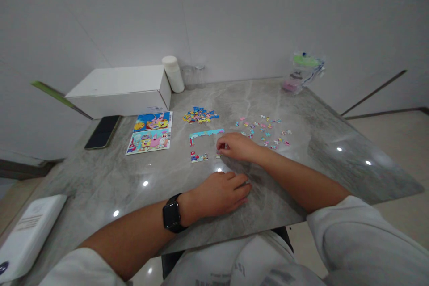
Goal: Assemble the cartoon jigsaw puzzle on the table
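My right hand [236,146] is at the right side of a partly joined jigsaw border [206,133], its thumb and fingertips drawn together in a pinch. What they hold, if anything, is hidden. Just below these fingertips a small puzzle piece [219,156] shows on the table. The border's lower left corner section [199,157] lies apart from the blue upper strip. Nearer the table's front edge, my left hand [223,192] rests palm down, fingers loosely stretched and slightly apart, holding nothing. A dark watch [172,215] is on that wrist.
Loose pieces form a pile [200,115] behind the border, with more scattered pieces [264,130] to its right. Two cartoon picture cards [149,140] and a phone [103,132] lie left. Behind stand a white box [120,91], a white bottle [173,74] and a plastic bag [303,73].
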The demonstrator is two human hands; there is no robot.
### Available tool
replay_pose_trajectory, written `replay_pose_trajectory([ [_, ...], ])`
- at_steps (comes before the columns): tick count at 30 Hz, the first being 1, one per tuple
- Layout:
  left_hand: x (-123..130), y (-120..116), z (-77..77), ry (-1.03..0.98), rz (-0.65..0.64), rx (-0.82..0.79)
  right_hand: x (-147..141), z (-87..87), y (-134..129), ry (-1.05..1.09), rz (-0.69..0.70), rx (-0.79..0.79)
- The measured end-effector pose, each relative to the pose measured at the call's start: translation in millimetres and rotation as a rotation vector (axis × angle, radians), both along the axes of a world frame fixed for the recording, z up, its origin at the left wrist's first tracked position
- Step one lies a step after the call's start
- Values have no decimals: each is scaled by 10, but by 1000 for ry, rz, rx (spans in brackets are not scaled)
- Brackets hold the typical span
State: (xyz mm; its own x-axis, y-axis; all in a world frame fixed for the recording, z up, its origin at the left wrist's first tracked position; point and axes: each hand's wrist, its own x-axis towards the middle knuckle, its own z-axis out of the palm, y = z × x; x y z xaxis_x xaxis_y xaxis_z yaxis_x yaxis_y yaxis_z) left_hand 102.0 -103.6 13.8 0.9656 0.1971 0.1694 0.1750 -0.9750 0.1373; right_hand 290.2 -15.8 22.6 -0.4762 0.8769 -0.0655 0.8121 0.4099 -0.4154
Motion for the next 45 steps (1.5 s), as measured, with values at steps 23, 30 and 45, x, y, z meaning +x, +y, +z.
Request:
replay_pose_trajectory([
  [23,26,-5,-24,92,180,-35,741,127,335,-400,-76,-145],
  [30,32,-12,-8,98,177,-37,747,148,343,-336,-87,-160],
  [45,56,-48,76,259,531,-2,594,176,301,221,-80,-327],
])
